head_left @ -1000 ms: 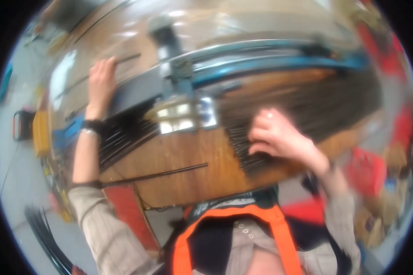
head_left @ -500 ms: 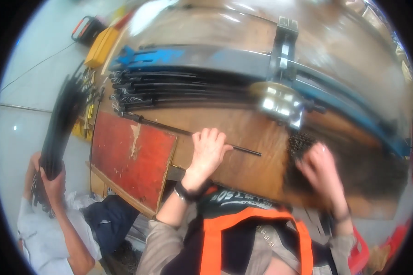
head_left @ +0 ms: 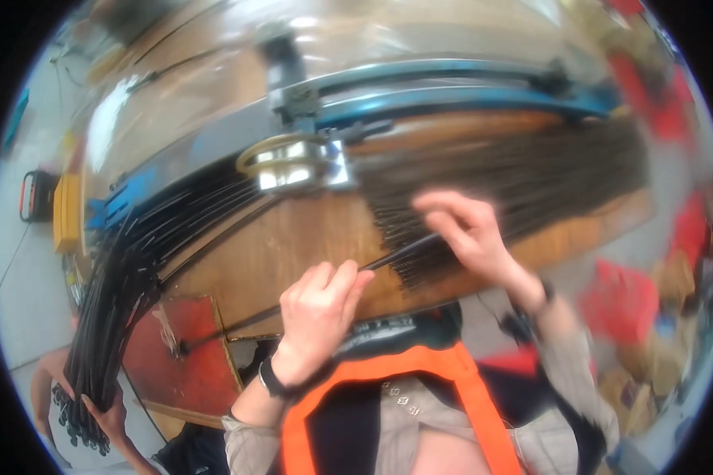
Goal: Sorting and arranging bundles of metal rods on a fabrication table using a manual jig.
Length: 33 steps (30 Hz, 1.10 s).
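Note:
My left hand (head_left: 321, 309) is closed around a slim black rod (head_left: 400, 255) held slantwise over the near edge of the wooden bench (head_left: 293, 229). The rod's other end runs down left across a red board (head_left: 182, 344), with a light cord loop near its tip. My right hand (head_left: 469, 236), bent and blurred, hovers at the rod's right end. The rod disappears beside its thumb, and whether the fingers grip it is hidden. Under and beyond this hand spreads a pile of thin dark rods (head_left: 523, 178).
Behind lies a blue rail (head_left: 444, 99) carrying a metal clamp fixture (head_left: 289, 168). At left another person's hand (head_left: 107, 412) holds a thick bundle of black rods (head_left: 107, 324). A yellow box (head_left: 67, 214) stands at far left; red bags (head_left: 622, 305) lie at right.
The view has swung to the right. My right hand has come from the rod pile to the right end of the left hand's rod. The other person's bundle has tipped onto the bench.

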{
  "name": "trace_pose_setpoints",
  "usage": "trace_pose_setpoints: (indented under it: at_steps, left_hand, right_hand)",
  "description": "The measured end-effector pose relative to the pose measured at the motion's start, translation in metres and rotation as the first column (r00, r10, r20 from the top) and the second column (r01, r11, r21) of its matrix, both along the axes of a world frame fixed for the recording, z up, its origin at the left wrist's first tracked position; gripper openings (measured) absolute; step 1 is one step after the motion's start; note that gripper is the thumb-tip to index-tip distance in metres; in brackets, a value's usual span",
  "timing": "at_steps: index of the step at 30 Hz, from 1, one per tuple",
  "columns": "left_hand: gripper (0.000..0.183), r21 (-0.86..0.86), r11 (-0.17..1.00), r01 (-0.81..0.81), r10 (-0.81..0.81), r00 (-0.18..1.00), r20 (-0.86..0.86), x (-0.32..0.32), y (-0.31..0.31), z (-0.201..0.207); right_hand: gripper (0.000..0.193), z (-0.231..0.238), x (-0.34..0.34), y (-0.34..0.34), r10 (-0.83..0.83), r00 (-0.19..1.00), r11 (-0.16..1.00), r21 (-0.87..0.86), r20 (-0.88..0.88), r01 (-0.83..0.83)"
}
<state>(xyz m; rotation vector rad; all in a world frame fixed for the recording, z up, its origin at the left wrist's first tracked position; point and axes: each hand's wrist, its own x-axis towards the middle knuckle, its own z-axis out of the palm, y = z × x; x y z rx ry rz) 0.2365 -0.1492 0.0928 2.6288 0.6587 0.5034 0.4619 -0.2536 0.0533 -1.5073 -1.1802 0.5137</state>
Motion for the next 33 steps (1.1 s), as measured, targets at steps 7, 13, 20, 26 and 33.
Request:
trace_pose_setpoints:
  at_steps: [7, 13, 20, 26, 33]
  left_hand:
    - [0.014, 0.054, 0.996, -0.068, 0.070, 0.997, -0.033, -0.009, -0.014, 0.020]
    - [0.013, 0.021, 0.999, -0.042, 0.044, 0.996, -0.077, -0.011, -0.021, 0.033]
    - [0.014, -0.059, 0.998, 0.009, -0.024, 0.964, -0.264, -0.006, -0.029, 0.044]
    - [0.018, -0.068, 0.996, 0.056, -0.078, 0.918, -0.390, 0.009, -0.028, 0.039]
    - [0.011, -0.453, 0.879, 0.146, -0.340, 0.859, -0.382, 0.036, -0.006, 0.068]
  right_hand:
    - [0.031, 0.005, 0.009, -0.007, 0.135, 0.957, 0.978, 0.119, 0.257, -0.170]
    - [0.032, 0.002, 0.008, -0.005, 0.009, 0.930, 0.942, 0.310, 0.368, -0.131]
    - [0.033, 0.009, 0.033, -0.017, -0.142, 0.568, 0.874, 0.372, 0.811, -0.312]
    - [0.039, 0.006, 0.042, -0.025, 0.115, 0.474, 0.900, 0.111, 0.873, -0.422]
    - [0.045, 0.006, 0.056, -0.033, 0.083, 0.802, 0.885, 0.327, 0.591, -0.332]
